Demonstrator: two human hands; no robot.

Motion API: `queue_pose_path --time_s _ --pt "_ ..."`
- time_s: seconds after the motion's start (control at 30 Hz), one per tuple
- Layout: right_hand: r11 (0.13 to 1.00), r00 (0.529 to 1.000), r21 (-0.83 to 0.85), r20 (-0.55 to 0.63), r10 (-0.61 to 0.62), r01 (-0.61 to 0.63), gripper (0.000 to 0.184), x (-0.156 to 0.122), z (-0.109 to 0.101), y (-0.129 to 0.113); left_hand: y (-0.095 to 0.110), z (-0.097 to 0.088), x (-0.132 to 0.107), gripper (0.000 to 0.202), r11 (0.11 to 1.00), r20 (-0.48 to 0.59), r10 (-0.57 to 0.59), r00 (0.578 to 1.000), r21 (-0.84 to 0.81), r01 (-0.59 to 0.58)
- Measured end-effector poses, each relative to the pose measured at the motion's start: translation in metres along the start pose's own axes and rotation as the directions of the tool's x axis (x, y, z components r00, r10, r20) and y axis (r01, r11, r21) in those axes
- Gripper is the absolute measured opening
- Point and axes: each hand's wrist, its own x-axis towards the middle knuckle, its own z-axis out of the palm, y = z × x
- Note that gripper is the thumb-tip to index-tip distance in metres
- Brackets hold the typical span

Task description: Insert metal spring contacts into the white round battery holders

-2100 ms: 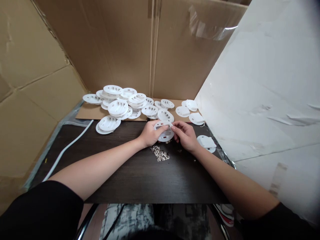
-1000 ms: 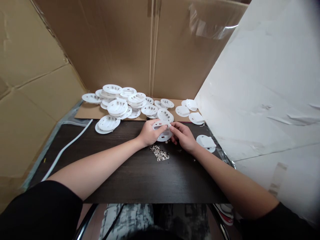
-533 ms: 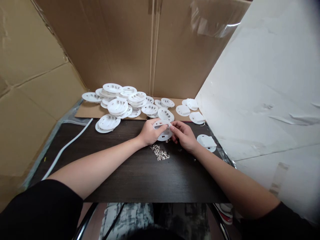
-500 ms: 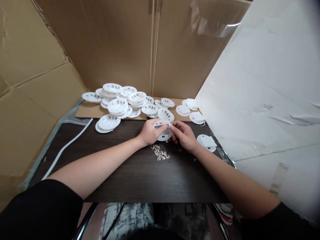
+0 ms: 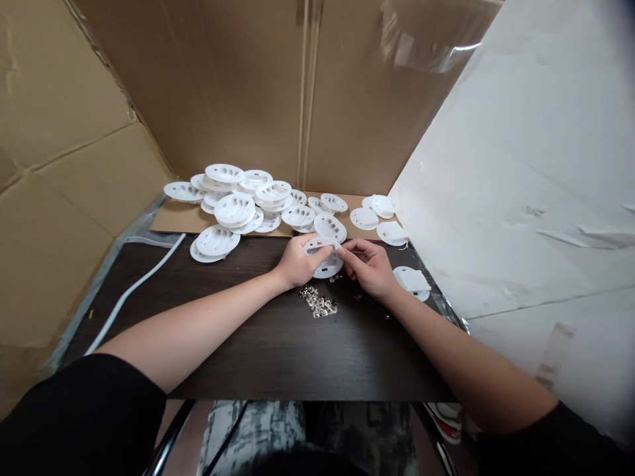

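Note:
My left hand [image 5: 297,264] grips a round white plastic battery-holder disc [image 5: 328,270] from its left side, the thumb lying across the upper face. The disc is tilted toward me and shows rectangular openings. At its right edge my right hand [image 5: 370,270] is closed, thumb and fingertips pinched together; whatever lies between them is too small or hidden to make out. Just below the disc, a small pile of shiny metal contact pieces [image 5: 322,305] lies on the dark tabletop [image 5: 278,350], with a few more pieces partly under the disc.
Many similar white discs [image 5: 233,210] are heaped at the back left on a cardboard sheet [image 5: 171,218]. Several discs lying flat side up [image 5: 391,233] are at the back right, and another disc [image 5: 413,283] lies beside my right wrist. A white cable [image 5: 131,291] runs along the left.
My right fingers have shifted slightly at the disc's right edge, with the lower fingers drawn in. The disc stays in my left hand, almost unmoved.

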Motion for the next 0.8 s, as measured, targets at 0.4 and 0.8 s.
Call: queue_pose_path --time_s 0.4,0.8 --pt "0.991 0.995 0.092 0.044 0.089 -0.093 0.037 0.0014 -0.0017 0.0013 0.0018 -0.0024 -0.0014 0.027 1.000 -0.005 -0.015 1.000 -0.009 0.015" --pt "0.979 0.993 0.166 0.021 0.115 -0.117 0.031 0.0012 -0.0015 0.0008 0.0019 -0.0020 -0.0001 0.027 1.000 -0.012 -0.011 1.000 -0.012 0.010"
